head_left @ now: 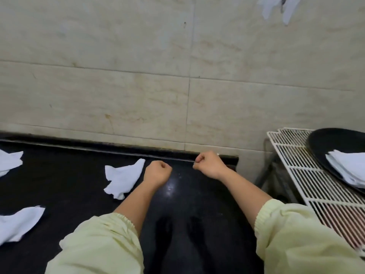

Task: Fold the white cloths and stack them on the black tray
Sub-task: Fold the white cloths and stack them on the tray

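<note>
A crumpled white cloth (123, 177) lies on the black counter (187, 204), just left of my left hand (157, 172). That hand is a closed fist resting on the counter, holding nothing. My right hand (209, 164) is also a fist, near the counter's back edge, with nothing in it. Two more loose white cloths lie at the far left, one at the back (8, 162) and one at the front (18, 222). The black tray (320, 147) sits at the right with a stack of folded white cloths (349, 167) on it.
The tray rests on a white wire rack (308, 184) right of the counter. A beige tiled wall (138, 76) rises directly behind the counter. White cloths (276, 6) hang at the top right of the wall.
</note>
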`<state>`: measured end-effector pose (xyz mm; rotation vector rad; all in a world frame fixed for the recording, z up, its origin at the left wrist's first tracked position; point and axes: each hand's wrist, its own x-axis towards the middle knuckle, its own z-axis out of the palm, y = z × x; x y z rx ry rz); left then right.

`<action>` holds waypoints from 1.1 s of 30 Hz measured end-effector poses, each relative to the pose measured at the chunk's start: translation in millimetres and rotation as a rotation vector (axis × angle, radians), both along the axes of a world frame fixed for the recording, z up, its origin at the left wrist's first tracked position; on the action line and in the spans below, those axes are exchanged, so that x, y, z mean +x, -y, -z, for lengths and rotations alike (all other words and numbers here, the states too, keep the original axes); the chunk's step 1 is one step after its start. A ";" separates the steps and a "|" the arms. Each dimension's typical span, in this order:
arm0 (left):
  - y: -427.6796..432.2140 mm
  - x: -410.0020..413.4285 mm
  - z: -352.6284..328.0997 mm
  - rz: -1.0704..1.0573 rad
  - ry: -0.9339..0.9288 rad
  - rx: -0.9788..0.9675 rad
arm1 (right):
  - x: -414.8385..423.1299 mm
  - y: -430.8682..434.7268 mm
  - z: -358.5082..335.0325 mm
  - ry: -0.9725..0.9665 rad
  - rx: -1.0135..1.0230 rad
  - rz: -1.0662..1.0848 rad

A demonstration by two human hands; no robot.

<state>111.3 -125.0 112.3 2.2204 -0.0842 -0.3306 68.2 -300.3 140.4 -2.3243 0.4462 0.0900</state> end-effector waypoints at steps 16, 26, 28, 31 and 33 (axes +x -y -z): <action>-207.3 78.4 111.0 -0.323 -0.074 0.001 | 92.1 -203.1 100.5 -0.161 -0.035 -0.077; -230.5 123.9 152.4 -0.485 -0.283 -0.087 | 131.9 -261.6 135.5 -0.128 -0.269 -0.367; -230.8 130.3 159.8 -0.466 -0.339 -0.170 | 134.7 -268.4 140.5 -0.124 -0.359 -0.437; -228.6 136.0 163.4 -0.387 -0.358 -0.242 | 139.7 -273.4 149.6 -0.107 -0.496 -0.480; -225.4 138.1 161.6 -0.380 -0.366 -0.327 | 140.8 -270.7 155.5 -0.089 -0.493 -0.436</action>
